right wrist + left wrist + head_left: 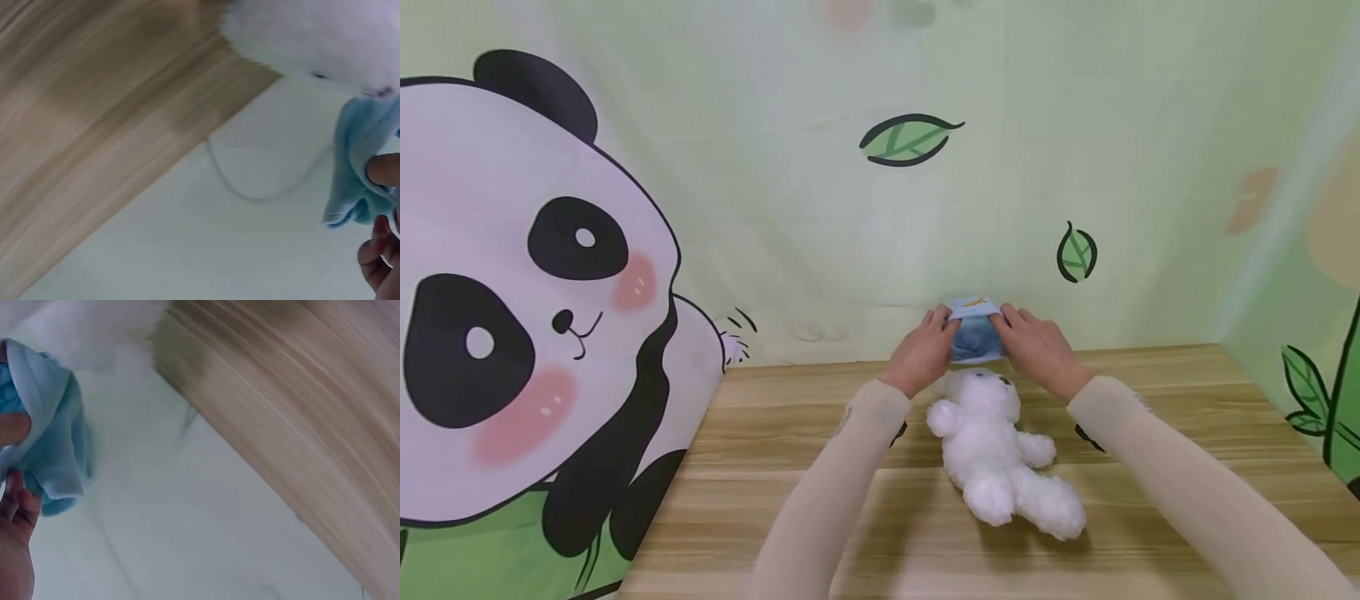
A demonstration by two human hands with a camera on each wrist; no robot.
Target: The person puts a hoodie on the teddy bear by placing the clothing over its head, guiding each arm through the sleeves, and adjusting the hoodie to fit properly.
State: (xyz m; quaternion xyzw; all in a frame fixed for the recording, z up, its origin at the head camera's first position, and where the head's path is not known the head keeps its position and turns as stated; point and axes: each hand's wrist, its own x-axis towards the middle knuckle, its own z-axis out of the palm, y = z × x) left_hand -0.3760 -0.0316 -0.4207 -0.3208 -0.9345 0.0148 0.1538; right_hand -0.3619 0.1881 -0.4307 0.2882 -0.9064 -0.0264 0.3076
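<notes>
A white plush toy (983, 454) lies on the wooden table, its head toward the back wall and its legs toward me. Just beyond its head, a small light-blue cloth garment (976, 337) with an orange mark is stretched between both hands. My left hand (921, 350) pinches the left side of its folded edge, thumb inside the opening. On the right side, my right hand (1039, 346) pinches the same edge. Both wrist views show the soft blue fabric (59, 425) gathered between thumb and fingers, its lower part hanging loose. In the right wrist view the toy's fluffy head (306, 40) is close to the cloth.
The wood-grain table (790, 467) ends at a pale green backdrop (805, 208) printed with leaves. A large printed panda (542, 250) covers the left side, and a printed plant (1311, 392) is on the right side.
</notes>
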